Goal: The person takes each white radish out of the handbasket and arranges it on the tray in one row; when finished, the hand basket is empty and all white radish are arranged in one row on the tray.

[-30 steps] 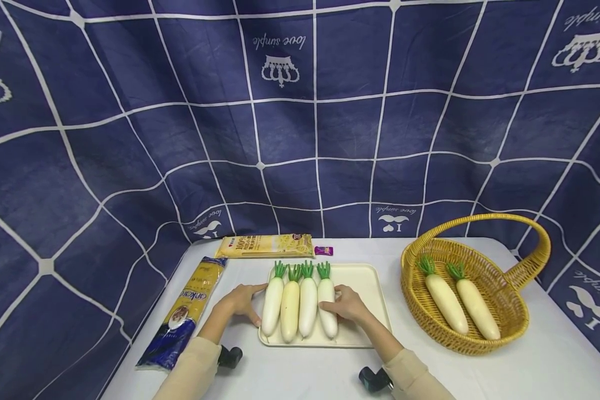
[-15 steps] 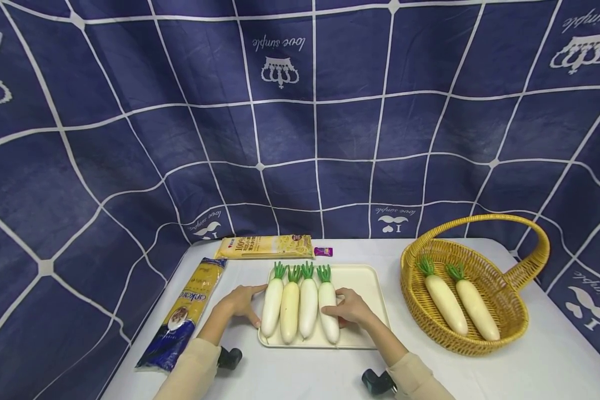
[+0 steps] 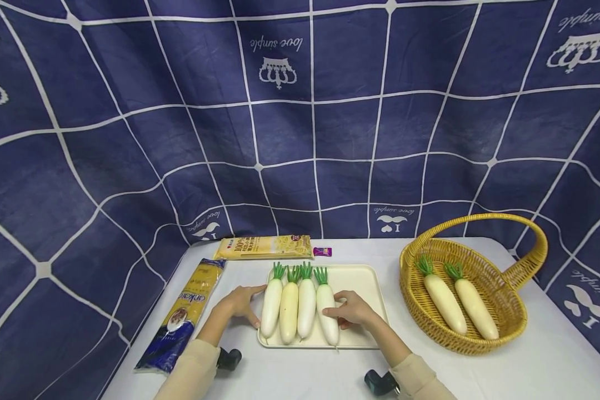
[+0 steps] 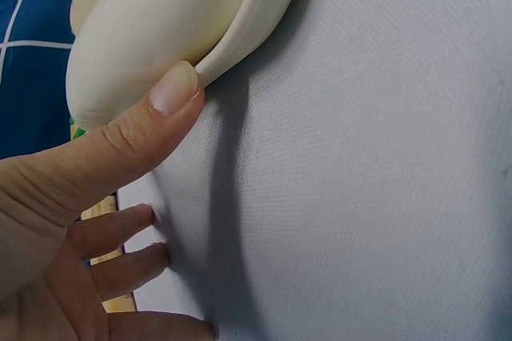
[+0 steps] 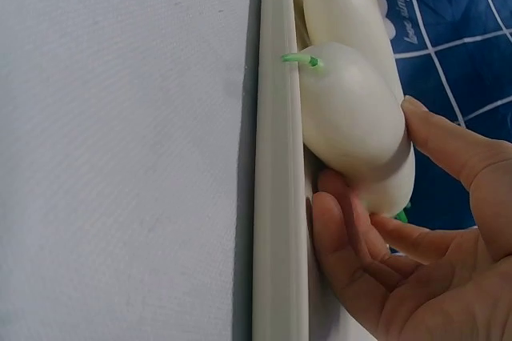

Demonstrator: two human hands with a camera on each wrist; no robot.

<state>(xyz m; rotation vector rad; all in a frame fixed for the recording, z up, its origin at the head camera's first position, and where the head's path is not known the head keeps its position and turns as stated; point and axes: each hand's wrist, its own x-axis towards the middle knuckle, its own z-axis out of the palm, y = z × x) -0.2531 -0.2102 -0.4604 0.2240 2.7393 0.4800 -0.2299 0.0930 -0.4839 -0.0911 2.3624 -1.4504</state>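
Right hand (image 3: 352,309) pinches the rightmost white radish (image 3: 326,314) on the tray (image 3: 360,278), thumb on top, fingers curled at its right side. Root tip (image 5: 298,58) reaches the tray's near edge, body slanted. Left hand (image 3: 240,303): fingers spread, gripping nothing, thumb at leftmost radish (image 3: 272,308). I'd grip lightly, turn slowly, use the left as a stop.

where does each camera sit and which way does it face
Head: worn on the head, facing forward and down at the tray; left hand, right hand and sleeves show.
Left wrist: on that wrist, facing the leftmost radish; the left hand shows.
Right wrist: facing the rightmost tray radish; the right hand holds it, with apparently a sliver of the left above.
Both wrist views share the tray rim and tabletop.
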